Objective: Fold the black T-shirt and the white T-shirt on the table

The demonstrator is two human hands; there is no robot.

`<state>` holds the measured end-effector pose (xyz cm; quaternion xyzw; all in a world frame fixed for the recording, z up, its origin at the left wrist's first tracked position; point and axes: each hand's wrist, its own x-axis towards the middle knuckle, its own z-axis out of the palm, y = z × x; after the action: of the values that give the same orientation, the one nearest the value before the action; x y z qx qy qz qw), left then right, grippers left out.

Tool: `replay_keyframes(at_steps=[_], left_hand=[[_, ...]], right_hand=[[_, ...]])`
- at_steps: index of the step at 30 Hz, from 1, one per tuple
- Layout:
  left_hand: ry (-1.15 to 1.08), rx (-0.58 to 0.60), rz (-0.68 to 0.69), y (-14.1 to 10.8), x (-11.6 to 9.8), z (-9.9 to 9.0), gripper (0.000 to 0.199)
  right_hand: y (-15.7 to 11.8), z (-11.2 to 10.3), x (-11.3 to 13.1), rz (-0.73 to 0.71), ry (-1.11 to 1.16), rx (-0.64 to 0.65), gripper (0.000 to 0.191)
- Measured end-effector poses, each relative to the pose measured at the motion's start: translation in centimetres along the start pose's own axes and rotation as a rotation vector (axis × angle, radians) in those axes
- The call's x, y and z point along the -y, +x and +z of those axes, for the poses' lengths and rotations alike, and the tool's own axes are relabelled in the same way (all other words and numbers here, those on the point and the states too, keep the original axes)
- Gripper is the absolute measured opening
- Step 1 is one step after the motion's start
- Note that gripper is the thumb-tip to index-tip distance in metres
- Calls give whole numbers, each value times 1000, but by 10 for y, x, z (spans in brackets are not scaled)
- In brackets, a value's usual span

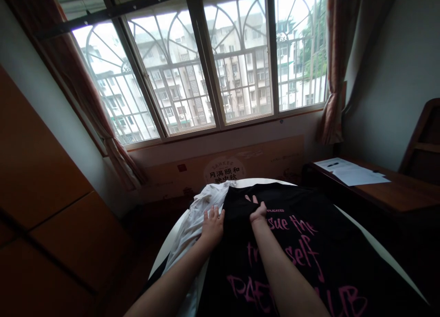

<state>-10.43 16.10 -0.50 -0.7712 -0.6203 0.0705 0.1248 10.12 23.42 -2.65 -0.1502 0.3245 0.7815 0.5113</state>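
Note:
A black T-shirt [288, 271] with pink lettering lies spread over a white round table [371, 246]. Beside it on the left is a crumpled white garment [187, 236]. My left hand [212, 225] rests with fingers spread where the white garment meets the black shirt's left edge. Near the upper part of the shirt, my right hand [258, 211] has black fabric across its fingers, two fingertips showing beyond the cloth and the thumb to the right; it appears to grip the fabric. My right forearm covers some of the lettering.
At right stands a brown wooden desk [398, 191] with white papers [354, 172], and a wooden chair [424, 138] behind it. A flat printed box [165, 181] leans under the barred window [240, 78]. An orange-brown cabinet [44, 170] is at left.

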Motion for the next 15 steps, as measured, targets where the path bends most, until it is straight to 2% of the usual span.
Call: replay_keyframes(at_steps=[2,4,8,12,15], left_hand=[[-5,16,30,-2,1,2,72],[-9,12,42,-3,2,3,77],[-13,-35,39,-2,2,3,62],[-34,38,28,-1,1,-4,64],[-56,145,-20,2,5,-13,70]], right_hand=[[-4,4,9,-346,-275,96,40],[-7,9,20,-543,-349,142,50],[-14,20,39,-860,-457,88,55],[-14,28,37,-1041,-514,69,47],[-10,28,22,-1017,-595,155,37]])
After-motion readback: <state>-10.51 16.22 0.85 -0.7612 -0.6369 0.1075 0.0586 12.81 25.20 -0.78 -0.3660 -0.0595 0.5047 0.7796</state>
